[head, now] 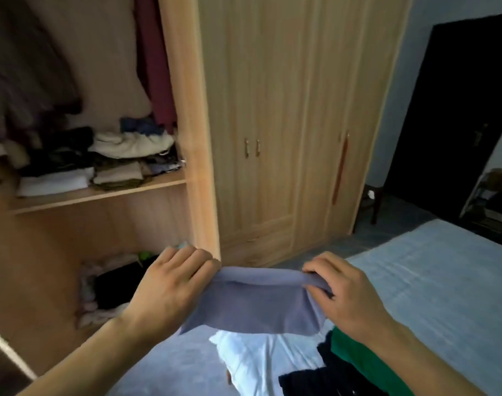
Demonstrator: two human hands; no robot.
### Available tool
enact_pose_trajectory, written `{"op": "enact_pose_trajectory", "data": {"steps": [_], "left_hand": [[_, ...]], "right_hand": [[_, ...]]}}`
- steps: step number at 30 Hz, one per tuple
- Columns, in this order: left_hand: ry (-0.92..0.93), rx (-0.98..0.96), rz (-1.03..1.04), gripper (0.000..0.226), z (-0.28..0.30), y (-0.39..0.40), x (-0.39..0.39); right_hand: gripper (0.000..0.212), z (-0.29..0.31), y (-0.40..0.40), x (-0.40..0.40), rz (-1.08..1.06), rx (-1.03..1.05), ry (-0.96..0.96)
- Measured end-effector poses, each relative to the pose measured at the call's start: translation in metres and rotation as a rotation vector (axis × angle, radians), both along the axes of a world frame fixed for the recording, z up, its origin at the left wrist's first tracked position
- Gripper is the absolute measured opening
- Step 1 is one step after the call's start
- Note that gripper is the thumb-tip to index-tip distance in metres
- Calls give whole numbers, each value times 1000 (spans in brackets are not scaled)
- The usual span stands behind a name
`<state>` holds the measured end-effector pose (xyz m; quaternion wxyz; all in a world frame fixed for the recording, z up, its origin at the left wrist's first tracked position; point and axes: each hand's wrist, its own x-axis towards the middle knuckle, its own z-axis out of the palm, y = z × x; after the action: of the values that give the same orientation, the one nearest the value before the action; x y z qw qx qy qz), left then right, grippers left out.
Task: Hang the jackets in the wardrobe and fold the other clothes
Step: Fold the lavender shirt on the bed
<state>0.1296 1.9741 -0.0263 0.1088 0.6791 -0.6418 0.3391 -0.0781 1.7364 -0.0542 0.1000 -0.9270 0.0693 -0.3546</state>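
A grey-lilac garment (255,304) hangs in the air above the bed, folded over at its top edge. My left hand (169,290) grips its left top corner and my right hand (344,295) pinches its right top corner. Below it on the bed lie a white garment (252,361), a green one (355,358) and a black one (307,381). The open wardrobe (186,124) stands at the left, with dark jackets (29,67) and a maroon garment (155,61) hanging inside.
Folded clothes are stacked on the wardrobe shelf (101,192) and more lie in the compartment below (109,284). Shut wardrobe doors (287,124) fill the middle. The pale blue bed (429,281) runs to the right, with a dark doorway (458,110) behind it.
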Motion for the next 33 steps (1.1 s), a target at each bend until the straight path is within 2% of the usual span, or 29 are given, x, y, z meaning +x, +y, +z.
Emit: {"op": "enact_pose_trajectory", "data": {"steps": [8,13,16,22,26,33], "left_hand": [[-59,-74,361,15,51,72,40],[-122,-139,464,19,68,119,77],[-138,-161,521,14,64,141,112],[-77,-202,487,13,43,162,206],[-41,-214,474,26,33,166,281],[-20,-254,405,31,23,157,387]], "right_hand": [[19,43,26,122,330,-44,-109],[20,68,60,191,448,-78,-114],[21,74,79,232,483,-82,-115],[18,76,98,325,494,-140,-50],[17,77,104,388,467,-189,4],[20,67,105,483,393,-223,-58]]}}
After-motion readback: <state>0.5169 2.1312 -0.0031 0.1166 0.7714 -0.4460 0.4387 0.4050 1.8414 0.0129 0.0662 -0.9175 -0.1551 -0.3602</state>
